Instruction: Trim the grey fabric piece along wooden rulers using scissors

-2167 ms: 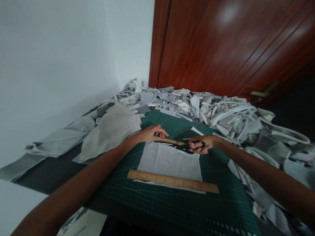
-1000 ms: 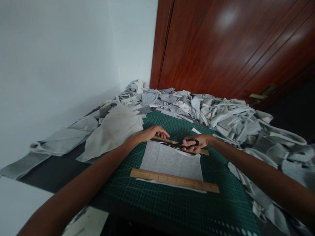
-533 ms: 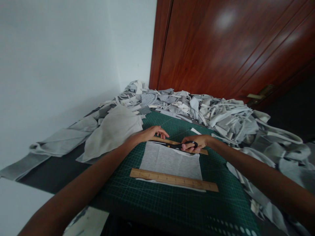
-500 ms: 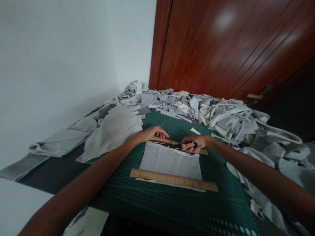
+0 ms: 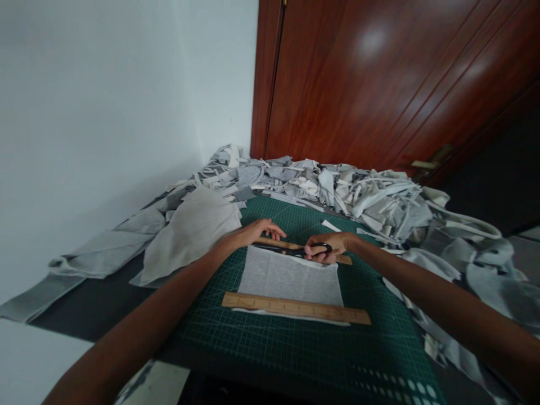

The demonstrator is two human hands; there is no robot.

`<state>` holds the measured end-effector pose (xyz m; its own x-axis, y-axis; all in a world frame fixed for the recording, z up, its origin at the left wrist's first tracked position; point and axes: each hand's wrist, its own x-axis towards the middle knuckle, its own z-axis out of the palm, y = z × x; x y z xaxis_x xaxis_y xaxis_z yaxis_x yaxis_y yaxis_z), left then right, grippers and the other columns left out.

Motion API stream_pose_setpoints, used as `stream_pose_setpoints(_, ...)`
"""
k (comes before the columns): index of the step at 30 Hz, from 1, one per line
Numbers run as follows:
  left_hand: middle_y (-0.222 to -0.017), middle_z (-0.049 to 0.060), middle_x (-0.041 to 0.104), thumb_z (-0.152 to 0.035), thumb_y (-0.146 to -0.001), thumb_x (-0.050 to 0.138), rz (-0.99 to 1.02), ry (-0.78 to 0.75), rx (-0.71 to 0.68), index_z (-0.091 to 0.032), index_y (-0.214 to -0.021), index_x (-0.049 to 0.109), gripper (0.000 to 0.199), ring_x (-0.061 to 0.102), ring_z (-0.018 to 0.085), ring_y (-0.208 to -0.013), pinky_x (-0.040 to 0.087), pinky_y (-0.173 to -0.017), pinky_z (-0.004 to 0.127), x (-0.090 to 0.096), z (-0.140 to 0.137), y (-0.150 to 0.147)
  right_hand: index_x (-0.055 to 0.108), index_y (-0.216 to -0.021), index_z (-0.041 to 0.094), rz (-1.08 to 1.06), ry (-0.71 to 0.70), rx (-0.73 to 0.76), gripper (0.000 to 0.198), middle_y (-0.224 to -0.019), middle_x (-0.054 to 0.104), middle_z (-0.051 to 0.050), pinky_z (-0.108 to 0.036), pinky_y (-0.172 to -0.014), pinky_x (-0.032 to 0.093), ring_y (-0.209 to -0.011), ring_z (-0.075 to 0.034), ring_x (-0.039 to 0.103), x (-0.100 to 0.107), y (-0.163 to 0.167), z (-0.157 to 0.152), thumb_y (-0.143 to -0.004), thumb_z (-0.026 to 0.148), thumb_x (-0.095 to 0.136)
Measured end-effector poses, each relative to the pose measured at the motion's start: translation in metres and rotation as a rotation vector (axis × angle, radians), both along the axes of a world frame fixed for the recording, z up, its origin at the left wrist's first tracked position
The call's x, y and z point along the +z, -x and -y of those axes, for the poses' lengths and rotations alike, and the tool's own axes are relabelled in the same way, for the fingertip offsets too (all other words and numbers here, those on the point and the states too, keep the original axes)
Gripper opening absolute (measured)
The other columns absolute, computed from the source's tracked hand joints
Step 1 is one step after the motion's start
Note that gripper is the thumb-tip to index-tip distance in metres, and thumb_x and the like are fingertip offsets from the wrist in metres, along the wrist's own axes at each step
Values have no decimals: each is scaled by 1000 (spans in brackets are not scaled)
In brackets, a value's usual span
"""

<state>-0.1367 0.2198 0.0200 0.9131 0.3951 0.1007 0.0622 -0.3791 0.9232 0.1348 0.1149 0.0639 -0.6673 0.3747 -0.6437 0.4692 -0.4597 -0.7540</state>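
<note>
A piece of light grey fabric [image 5: 291,275] lies on a green cutting mat [image 5: 278,211]. One wooden ruler [image 5: 295,306] crosses its near edge, with a thin strip of cloth showing below. A second wooden ruler [image 5: 345,260] lies along the far edge, partly hidden by my hands. My right hand [image 5: 324,246] grips black scissors [image 5: 291,251] by the handles; their blades point left along the fabric's far edge. Near the blade tips, my left hand [image 5: 261,229] rests by the far ruler's left end, its fingers apart and loosely bent, holding nothing.
Heaped grey and white fabric scraps [image 5: 379,197] line the mat's back and right side. A larger pale cloth [image 5: 189,230] lies to the left, beside my left forearm. A small white strip [image 5: 330,225] sits behind my right hand. A wall and a wooden door [image 5: 358,84] stand behind.
The view has shifted slightly. My right hand and the scissors have moved a little left along the fabric's far edge. My left hand stays near the far ruler's left end.
</note>
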Motion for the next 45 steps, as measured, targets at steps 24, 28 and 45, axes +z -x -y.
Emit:
stream_pose_setpoints(24,-111,6,74,-34,-107,37,-69,-253,12,-21,-117,74,41,65,16,-100,47,-90,27,4,-1,3,57,-80,17,330,-335,-92,49,-53,42,11,-18,-35,19,-37,-2,29,38,-52,67,-73,59,82)
stream_pose_setpoints(28,-120,9,70,-41,-104,52,-47,-436,-29,-21,-124,71,34,64,20,-109,47,-97,32,5,1,8,58,-75,17,508,-770,-382,49,-60,54,4,-21,-47,33,-51,-8,46,29,-105,115,-75,63,76)
stream_pose_setpoints(45,-110,7,65,-42,-106,48,-146,-782,102,-25,-117,75,34,56,22,-107,44,-99,38,15,16,5,73,-110,17,1067,-1525,-633,27,-109,70,-17,-49,-100,51,-106,-31,65,-24,-122,133,-96,19,50)
